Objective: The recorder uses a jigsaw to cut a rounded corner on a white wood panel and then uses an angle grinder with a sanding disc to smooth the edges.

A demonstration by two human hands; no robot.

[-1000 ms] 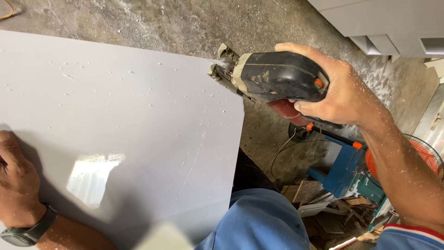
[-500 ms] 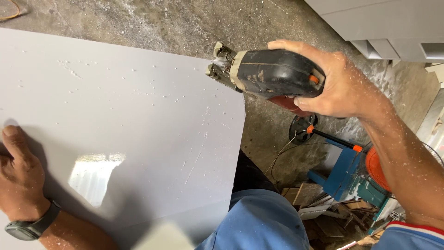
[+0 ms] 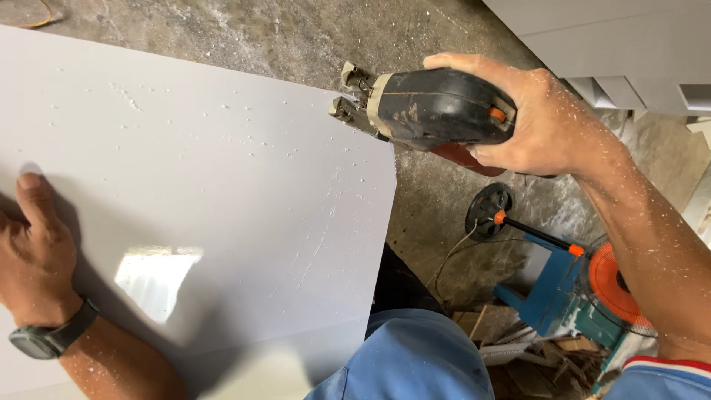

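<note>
rough grey concrete floor (image 3: 281, 37), dusted with pale sawdust, is filling the upper part of the head view. item one: a large white sheet panel (image 3: 185, 200) is lying flat and covering most of the left and centre, speckled with white chips and catching a bright glare patch near the lower middle. item two: the left hand (image 3: 33, 252) is pressing palm-down on the panel near the left edge, fingers stretched out and holding nothing; a dark wristwatch (image 3: 48, 337) is sitting on its wrist. item three: the right hand (image 3: 537, 122) is wrapping tightly around the black handle of a jigsaw (image 3: 426, 111), whose metal front end is resting at the panel's upper right corner, right on the edge. the forearm is flecked with dust. item four: a blue and orange machine (image 3: 563, 289) with a black round knob is standing on the floor at lower right, well apart from the panel, with wood scraps (image 3: 518, 348) lying beside it. item five: the person's blue-clad knee (image 3: 411, 359) is showing at the bottom centre. item six: pale grey boards (image 3: 615, 44) are leaning at the upper right corner.
</note>
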